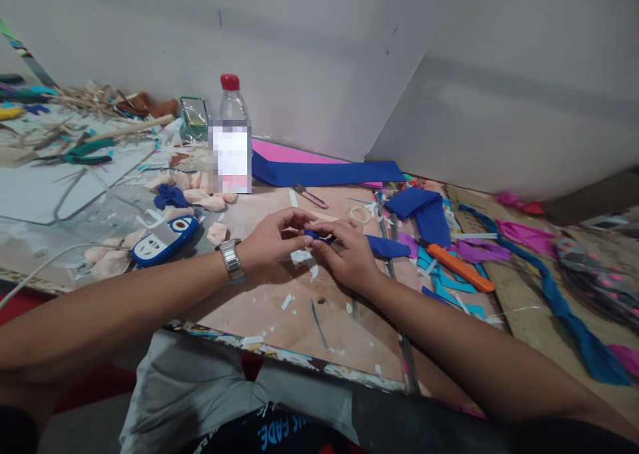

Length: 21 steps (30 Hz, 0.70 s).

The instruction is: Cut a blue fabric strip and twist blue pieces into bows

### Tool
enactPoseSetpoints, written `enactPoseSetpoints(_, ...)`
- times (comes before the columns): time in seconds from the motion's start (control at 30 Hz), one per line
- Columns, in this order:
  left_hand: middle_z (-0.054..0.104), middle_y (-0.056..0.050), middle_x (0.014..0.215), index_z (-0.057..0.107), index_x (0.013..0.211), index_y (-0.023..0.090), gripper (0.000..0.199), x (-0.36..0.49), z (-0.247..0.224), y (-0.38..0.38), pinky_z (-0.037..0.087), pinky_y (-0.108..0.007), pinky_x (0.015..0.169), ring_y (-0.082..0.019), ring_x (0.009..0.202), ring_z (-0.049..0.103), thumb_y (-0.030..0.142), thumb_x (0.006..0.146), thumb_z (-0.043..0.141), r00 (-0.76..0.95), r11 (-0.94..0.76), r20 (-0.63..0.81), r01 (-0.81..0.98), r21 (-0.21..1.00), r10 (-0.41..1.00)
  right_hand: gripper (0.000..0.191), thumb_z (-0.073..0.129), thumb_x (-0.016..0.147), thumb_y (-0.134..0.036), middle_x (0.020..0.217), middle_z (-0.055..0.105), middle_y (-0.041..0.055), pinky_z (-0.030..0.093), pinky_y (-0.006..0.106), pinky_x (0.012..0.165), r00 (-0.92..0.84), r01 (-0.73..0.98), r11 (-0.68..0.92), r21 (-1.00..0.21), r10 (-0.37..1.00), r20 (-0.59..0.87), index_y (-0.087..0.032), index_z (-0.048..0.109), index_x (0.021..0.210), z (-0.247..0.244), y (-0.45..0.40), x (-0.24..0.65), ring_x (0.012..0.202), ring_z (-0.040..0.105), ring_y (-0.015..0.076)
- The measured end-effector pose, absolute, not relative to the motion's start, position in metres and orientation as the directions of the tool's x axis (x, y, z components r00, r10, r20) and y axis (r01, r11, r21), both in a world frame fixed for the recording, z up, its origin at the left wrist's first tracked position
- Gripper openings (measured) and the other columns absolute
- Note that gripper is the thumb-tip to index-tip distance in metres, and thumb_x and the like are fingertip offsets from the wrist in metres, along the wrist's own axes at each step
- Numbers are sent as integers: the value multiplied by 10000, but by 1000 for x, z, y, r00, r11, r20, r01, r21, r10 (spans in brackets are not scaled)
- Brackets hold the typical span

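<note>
My left hand point(274, 239), with a silver watch on its wrist, is closed, thumb and fingers pinching the small rolled end of a dark blue crepe-paper strip point(312, 233). From the other side my right hand point(352, 251) closes its fingertips on the same piece. The strip's flat tail runs out to the right from behind the right hand. Fingers cover much of the rolled part. Just beyond the hands lie thread snips point(310, 196) with pink handles and a pale ring point(360, 215), perhaps a roll of tape or a rubber band.
A red-capped bottle point(231, 108) stands before the wall, near a long blue strip point(334, 173). To the left are a blue power socket point(167, 241), crumpled peach pieces point(204, 199) and green-handled pliers point(82, 153). An orange utility knife point(460, 267) rests among scraps on the right.
</note>
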<state>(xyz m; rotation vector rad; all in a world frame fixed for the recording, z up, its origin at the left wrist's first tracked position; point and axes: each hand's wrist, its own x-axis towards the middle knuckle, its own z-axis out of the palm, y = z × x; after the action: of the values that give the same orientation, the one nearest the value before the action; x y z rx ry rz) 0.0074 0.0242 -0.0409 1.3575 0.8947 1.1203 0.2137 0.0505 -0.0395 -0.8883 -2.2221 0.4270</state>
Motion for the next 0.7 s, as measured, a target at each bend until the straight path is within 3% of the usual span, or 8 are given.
enactPoseSetpoints(0.3,721,-75,1094,658,1177,182,376,6,-42,28,565,-339,883,-165,956,694,258,835,794,283,-105,122,-73,992,951,273,672,986,-419,1043,805,50,412,470,944,-544,489,742,-458,670,505,-264,762,1193,-41,51,217,977,664,252)
enactPoseSetpoints(0.7,731,-90,1107,683,1130,161,306,8,-38,26,557,-303,841,-160,925,684,272,859,771,281,-126,144,-82,989,949,251,725,947,-418,1090,797,48,407,498,981,-496,509,700,-500,714,495,-276,749,1152,-39,51,216,1023,675,284)
